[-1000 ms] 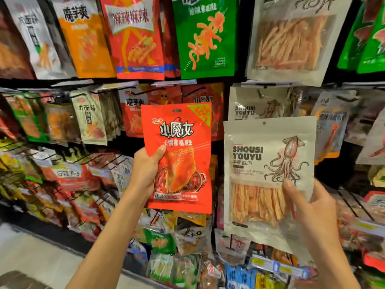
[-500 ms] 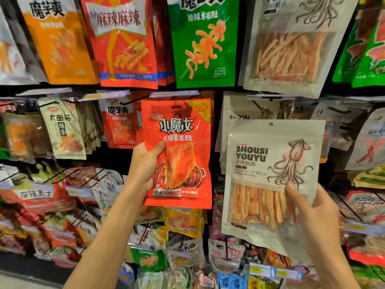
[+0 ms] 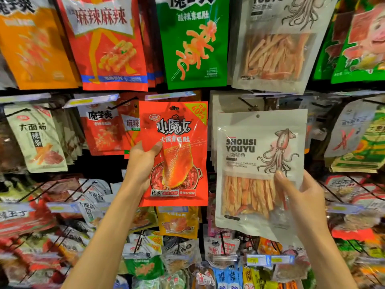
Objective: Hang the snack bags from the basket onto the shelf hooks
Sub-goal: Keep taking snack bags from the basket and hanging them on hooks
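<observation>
My left hand (image 3: pixel 141 163) grips a red snack bag (image 3: pixel 177 147) by its left edge, thumb on the front. The bag's top hole sits just under the price tag of a hook (image 3: pixel 170 95) in the middle row. My right hand (image 3: pixel 302 197) holds a white squid snack bag (image 3: pixel 260 163) at its lower right, thumb across the clear window. That bag stands upright in front of a stack of matching white squid bags (image 3: pixel 214 122) on the same row. The basket is out of view.
Rows of wire hooks carry snack bags across the whole shelf: orange, red and green bags (image 3: pixel 193 42) above, a large squid bag (image 3: pixel 275 44) at upper right, beige bags (image 3: pixel 35 138) at left, and crowded small packs (image 3: pixel 177 222) below.
Both hands rose with their bags toward the middle row of hooks. The red bag's top now reaches the hook's price tag, and the view has closed in on the shelf.
</observation>
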`<state>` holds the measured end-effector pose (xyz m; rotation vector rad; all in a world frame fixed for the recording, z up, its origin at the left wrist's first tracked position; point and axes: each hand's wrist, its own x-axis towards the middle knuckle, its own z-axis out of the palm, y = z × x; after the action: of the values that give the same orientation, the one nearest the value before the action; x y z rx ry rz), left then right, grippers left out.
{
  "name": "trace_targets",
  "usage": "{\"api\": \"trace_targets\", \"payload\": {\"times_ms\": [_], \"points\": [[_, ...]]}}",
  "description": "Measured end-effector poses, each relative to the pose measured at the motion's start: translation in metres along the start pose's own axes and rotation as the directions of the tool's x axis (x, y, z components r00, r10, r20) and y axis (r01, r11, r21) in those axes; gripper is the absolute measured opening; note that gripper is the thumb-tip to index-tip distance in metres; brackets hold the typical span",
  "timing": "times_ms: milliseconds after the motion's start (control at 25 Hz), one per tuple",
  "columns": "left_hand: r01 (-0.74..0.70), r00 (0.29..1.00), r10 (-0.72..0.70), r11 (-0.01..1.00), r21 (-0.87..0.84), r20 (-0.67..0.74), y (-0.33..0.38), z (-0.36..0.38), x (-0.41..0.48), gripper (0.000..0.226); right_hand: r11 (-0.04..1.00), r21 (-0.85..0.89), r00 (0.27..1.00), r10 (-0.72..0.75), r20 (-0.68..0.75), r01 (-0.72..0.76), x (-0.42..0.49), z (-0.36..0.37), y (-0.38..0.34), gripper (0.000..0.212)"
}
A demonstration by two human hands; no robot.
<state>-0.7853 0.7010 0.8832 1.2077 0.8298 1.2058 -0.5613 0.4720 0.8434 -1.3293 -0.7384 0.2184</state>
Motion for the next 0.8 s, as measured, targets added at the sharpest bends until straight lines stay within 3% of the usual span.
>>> {"api": "trace_targets", "payload": {"times_ms": [800], "points": [[-0.051,0.998,0.052,0.998,-0.02,0.028,-0.007,0.02,0.015,0.01,0.995,0.082,0.998,0.056,0.015,-0.057,0.042,0.007,0.01,0.019]]}}
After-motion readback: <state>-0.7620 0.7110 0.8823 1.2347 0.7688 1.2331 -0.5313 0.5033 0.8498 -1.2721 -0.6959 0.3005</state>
